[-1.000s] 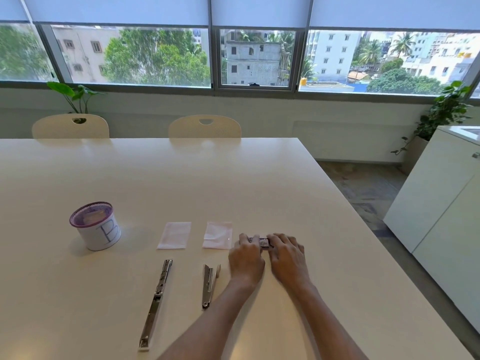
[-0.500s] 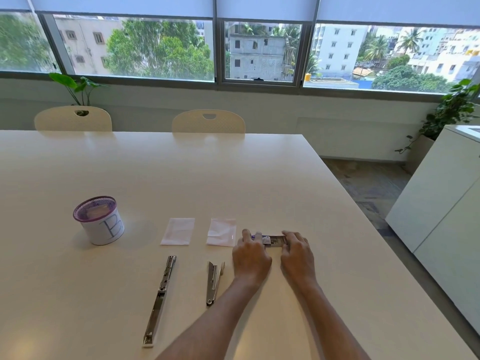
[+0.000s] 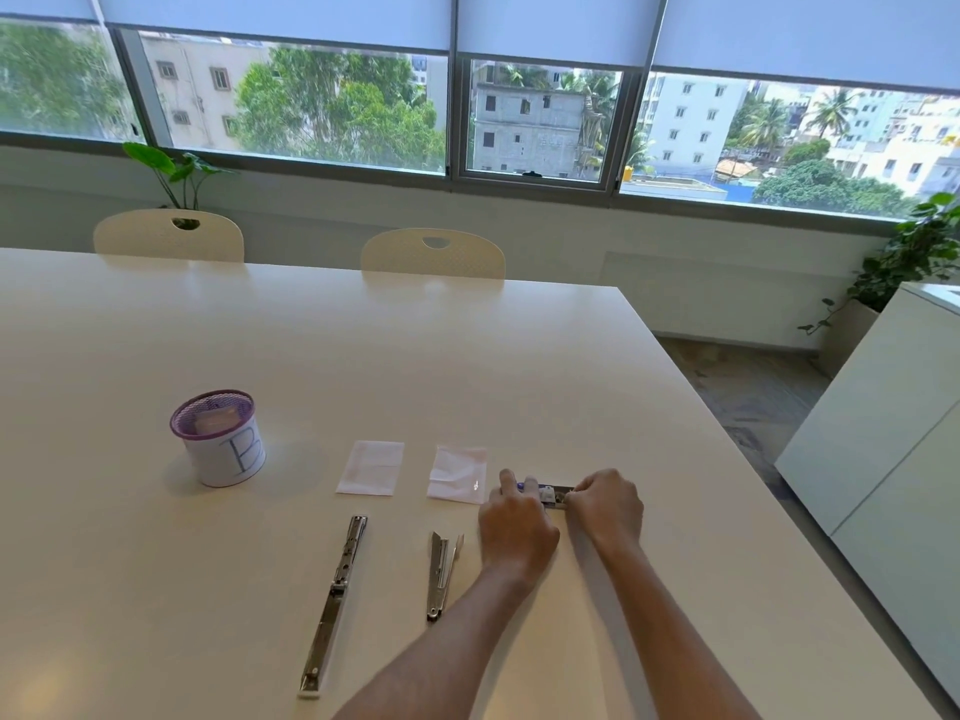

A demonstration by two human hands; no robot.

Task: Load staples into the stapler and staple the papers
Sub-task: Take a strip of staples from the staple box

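Staple box (image 3: 546, 495) is held between both hands on the table (image 3: 467, 356).

It lies just right of a crumpled paper (image 3: 458, 473), its left end covered by the curled fingers of the left hand (image 3: 517, 527) and its right end pinched by the right hand (image 3: 605, 506). A flat paper (image 3: 371, 467) lies further left. Nearer the person, the short stapler (image 3: 440, 574) and a long metal stapler (image 3: 335, 600) are left untouched. A mesh cup (image 3: 221, 439) marked B stands well apart at left.

Open table (image 3: 467, 366) beyond and right of both hands; papers (image 3: 458, 473), staplers (image 3: 440, 574) and cup (image 3: 221, 439) crowding the left side.
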